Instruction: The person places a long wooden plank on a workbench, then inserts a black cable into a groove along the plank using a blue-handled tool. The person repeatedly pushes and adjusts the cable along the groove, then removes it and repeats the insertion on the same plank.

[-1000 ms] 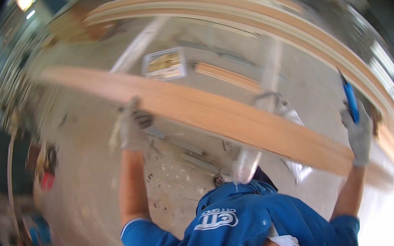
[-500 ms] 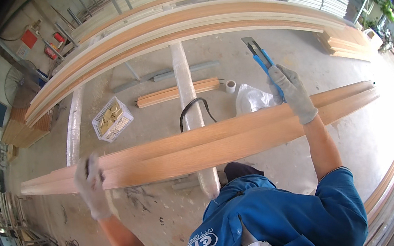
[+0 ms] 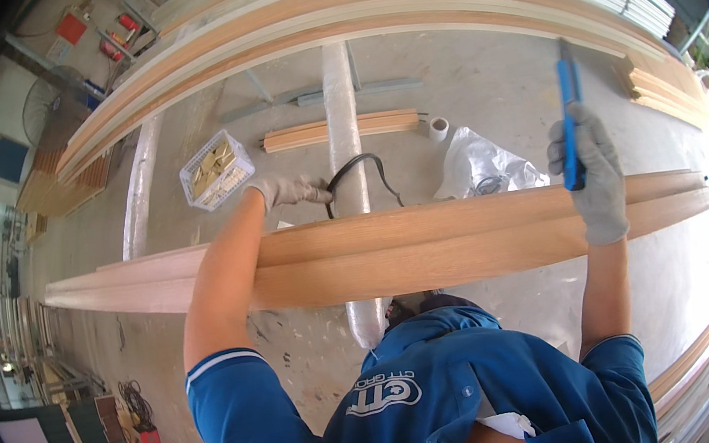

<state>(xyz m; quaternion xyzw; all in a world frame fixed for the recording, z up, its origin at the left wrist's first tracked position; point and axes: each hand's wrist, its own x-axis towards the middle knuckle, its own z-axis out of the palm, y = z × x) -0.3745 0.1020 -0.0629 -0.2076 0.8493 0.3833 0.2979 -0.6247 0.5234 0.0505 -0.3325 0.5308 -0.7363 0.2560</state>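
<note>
Lying crosswise in front of the person's blue shirt [image 3: 444,370], a long, wood-coloured board with a stepped face [image 3: 429,252] spans a bar wrapped in shiny clear plastic [image 3: 340,108]. Beyond its far edge, a thin, flexible black cord [image 3: 364,157] arches over that bar. The left forearm crosses above the board, and the left grip [image 3: 289,190], in a pale work glove, has its fingertips at the cord's left side; I cannot tell whether they have closed on it. The gloved right grip [image 3: 597,174] is clenched around a blue-handled utility knife [image 3: 568,93], held upright over the board's right part, blade pointing away from the body. The step in hand appears to be getting hold of the cord. Securing it would call for thumb and fingers pinched firmly around that near side, while the knife stays clear of the other arm.
</note>
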